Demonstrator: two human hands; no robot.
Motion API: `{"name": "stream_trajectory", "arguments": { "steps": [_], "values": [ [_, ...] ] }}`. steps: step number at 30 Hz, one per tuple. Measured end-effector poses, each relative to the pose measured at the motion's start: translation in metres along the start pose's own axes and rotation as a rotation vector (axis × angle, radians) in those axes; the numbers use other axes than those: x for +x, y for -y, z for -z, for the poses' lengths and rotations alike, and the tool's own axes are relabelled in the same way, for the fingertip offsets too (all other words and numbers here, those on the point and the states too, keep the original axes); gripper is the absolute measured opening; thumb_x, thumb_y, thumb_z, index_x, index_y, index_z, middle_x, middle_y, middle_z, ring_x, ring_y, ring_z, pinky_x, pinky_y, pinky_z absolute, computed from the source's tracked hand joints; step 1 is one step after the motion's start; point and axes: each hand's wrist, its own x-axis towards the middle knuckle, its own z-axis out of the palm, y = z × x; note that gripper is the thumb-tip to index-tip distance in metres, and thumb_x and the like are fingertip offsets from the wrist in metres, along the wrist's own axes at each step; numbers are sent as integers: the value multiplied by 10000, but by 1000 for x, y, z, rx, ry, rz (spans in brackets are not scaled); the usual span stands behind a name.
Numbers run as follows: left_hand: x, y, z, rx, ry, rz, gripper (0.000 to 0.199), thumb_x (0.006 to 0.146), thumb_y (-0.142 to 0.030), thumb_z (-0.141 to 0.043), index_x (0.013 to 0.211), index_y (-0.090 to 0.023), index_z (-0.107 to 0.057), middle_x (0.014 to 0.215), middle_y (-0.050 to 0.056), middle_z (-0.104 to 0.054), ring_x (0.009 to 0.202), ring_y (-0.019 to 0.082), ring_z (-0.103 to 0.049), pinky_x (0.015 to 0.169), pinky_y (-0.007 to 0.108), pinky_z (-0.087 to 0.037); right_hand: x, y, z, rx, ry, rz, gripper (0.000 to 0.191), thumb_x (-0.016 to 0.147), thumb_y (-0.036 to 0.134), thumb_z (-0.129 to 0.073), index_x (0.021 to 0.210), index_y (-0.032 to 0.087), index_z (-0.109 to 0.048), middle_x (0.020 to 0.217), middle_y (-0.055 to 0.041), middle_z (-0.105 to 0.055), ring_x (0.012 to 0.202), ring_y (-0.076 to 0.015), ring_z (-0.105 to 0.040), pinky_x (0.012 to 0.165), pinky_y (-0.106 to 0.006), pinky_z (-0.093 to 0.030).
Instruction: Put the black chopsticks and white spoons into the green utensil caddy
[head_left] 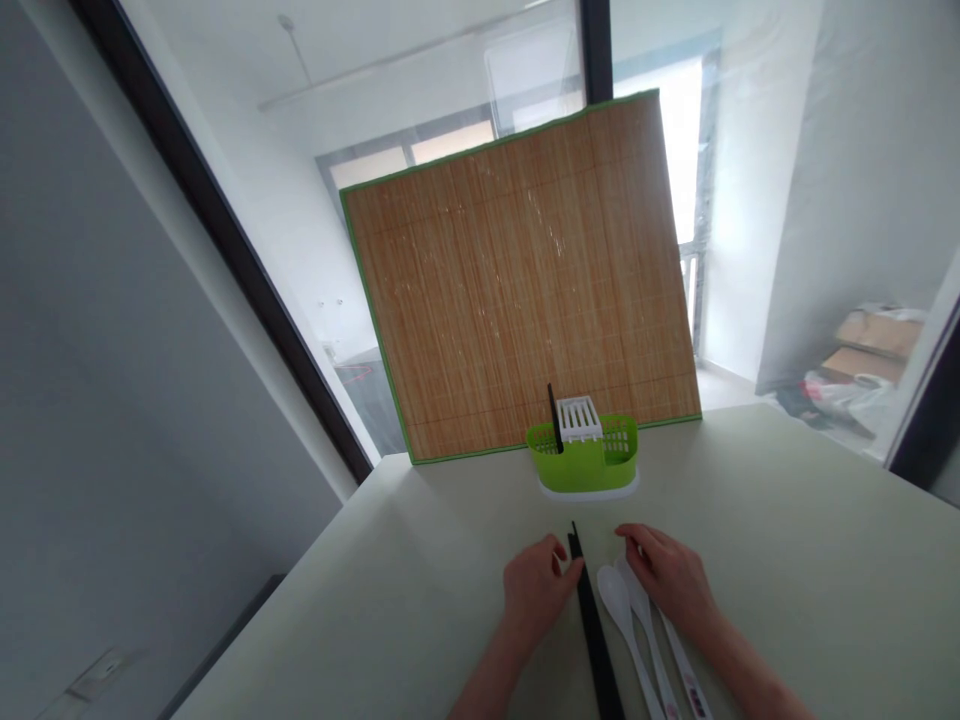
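Note:
Several black chopsticks (592, 625) lie bundled on the table, one tip reaching a little beyond the others. My left hand (536, 588) is on their left, fingers bent, with a gap between thumb and forefinger; one fingertip touches the bundle near its far end. Right of the chopsticks lie white spoons, one (616, 598) with its bowl fully visible and another (641, 606) close beside it. My right hand (671, 578) rests over the rightmost spoon (684, 660), hiding its bowl. Its fingers are loosely bent and slightly apart.
A green utensil basket (577, 468) on a white base stands beyond my hands. A white slotted piece (579, 418) and a black upright stick (554, 415) are in it. Behind leans a bamboo mat (517, 280) with green edging, against a glass wall at the back of the pale table (787, 530).

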Motion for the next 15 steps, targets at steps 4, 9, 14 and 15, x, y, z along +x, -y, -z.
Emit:
{"name": "stream_trajectory", "arguments": {
  "steps": [4,9,14,15],
  "values": [
    [-28,-16,-13,179,101,-7,457,720,-594,-516,937,-198,-592,887,57,-651,832,230,-612,707,312,-428,-3,2,-1,12,12,1,246,848,199,-405,997,251,-593,934,-6,-690,794,-148,-652,684,-257,-479],
    [-25,-22,-12,255,144,60,266,739,-272,-535,958,-137,-600,902,111,-652,875,253,-626,735,321,-464,-7,4,-1,33,18,0,238,845,210,-409,984,252,-597,912,1,-694,769,-144,-652,673,-251,-480],
    [-19,-21,-10,291,145,114,282,751,-48,-432,956,-99,-619,919,149,-649,888,249,-631,747,322,-476,-8,7,-1,46,15,-3,238,842,210,-409,965,247,-610,896,-3,-700,752,-144,-654,659,-247,-481],
    [-18,-21,-10,297,148,123,294,763,-35,-415,965,-95,-620,921,155,-647,888,252,-632,742,323,-479,-8,7,-1,49,19,0,237,839,210,-413,964,247,-611,893,-2,-700,748,-144,-654,659,-247,-481]
  ]
}}
